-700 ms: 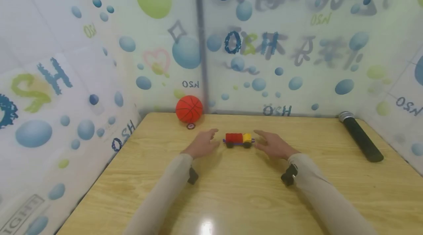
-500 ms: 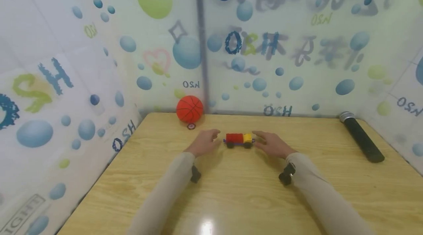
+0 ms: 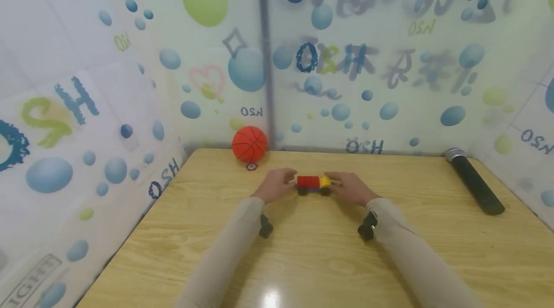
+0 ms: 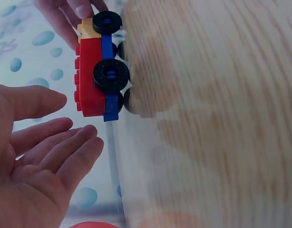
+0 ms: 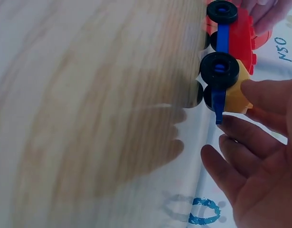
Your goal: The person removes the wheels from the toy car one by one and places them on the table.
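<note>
A toy truck [image 3: 308,182] stands on its wheels on the table, built of a red block body, a yellow cab and a blue base with black wheels. My left hand [image 3: 275,186] is beside the red rear end; in the left wrist view a gap shows between the loosely extended fingers [image 4: 79,156] and the truck. At the yellow cab is my right hand [image 3: 351,188]. In the right wrist view its thumb [image 5: 267,95] overlaps the cab, and the other fingers reach toward the front end; whether they touch it I cannot tell.
A small red basketball [image 3: 250,144] sits at the back left, with a small round disc [image 3: 252,166] in front of it. On the right lies a black microphone [image 3: 476,182] with a silver head. Patterned white walls [image 3: 389,57] border the wooden table [image 3: 311,250].
Both hands have moved inward toward the toy truck, the left one rightward and the right one leftward. The truck has stayed at its place on the table.
</note>
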`<state>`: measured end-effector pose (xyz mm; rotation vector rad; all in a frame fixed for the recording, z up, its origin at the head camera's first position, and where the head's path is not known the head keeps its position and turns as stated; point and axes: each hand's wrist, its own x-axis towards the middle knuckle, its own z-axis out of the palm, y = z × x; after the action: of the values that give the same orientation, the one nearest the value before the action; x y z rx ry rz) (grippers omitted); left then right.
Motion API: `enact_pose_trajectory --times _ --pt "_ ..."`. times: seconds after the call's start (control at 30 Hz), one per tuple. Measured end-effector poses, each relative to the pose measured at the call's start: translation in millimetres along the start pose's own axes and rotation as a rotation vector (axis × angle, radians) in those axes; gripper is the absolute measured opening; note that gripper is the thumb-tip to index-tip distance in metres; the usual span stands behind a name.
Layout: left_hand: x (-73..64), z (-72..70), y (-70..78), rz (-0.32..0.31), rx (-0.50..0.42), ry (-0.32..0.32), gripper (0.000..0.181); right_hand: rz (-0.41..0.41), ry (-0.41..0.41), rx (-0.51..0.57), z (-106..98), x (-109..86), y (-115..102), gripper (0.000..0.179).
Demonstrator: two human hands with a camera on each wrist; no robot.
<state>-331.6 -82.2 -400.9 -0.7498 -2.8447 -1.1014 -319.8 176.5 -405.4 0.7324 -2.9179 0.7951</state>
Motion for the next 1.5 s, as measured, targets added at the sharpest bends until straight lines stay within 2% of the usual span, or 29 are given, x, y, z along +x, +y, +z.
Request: enact_pose_trajectory --times 0.2,0.4,0.67,0.87,1.07,1.3,1.5 --pt "-1.2 1.8 2.8 0.002 -0.026 -0.037 0.039 -0.006 0.041 -0.033 5.0 2.1 -1.0 0.041" --pt "-0.9 2.4 3.0 0.010 -0.013 -0.026 0.037 -0.028 0.069 -0.060 5.9 3.1 -2.9 0.035" --pt "2.0 2.0 4.3 0.031 0.035 -0.020 0.036 -0.027 0.080 -0.074 3.4 6.0 -1.7 0.032" --pt "3.6 1.0 9.0 0.084 0.144 -0.010 0.038 -0.033 0.083 -0.108 -0.8 8.4 -2.2 0.030" --pt "9.6 6.6 17.0 0.116 0.225 -0.011 0.039 -0.038 0.069 -0.163 -8.7 7.7 -8.6 0.028" --pt "19.4 16.8 27.3 0.105 0.214 -0.034 0.041 -0.071 0.030 -0.210 -19.3 8.7 -19.6 0.024" --pt "20.2 23.8 31.6 0.141 0.197 -0.032 0.038 -0.100 -0.032 -0.202 -26.7 8.8 -29.8 0.025"
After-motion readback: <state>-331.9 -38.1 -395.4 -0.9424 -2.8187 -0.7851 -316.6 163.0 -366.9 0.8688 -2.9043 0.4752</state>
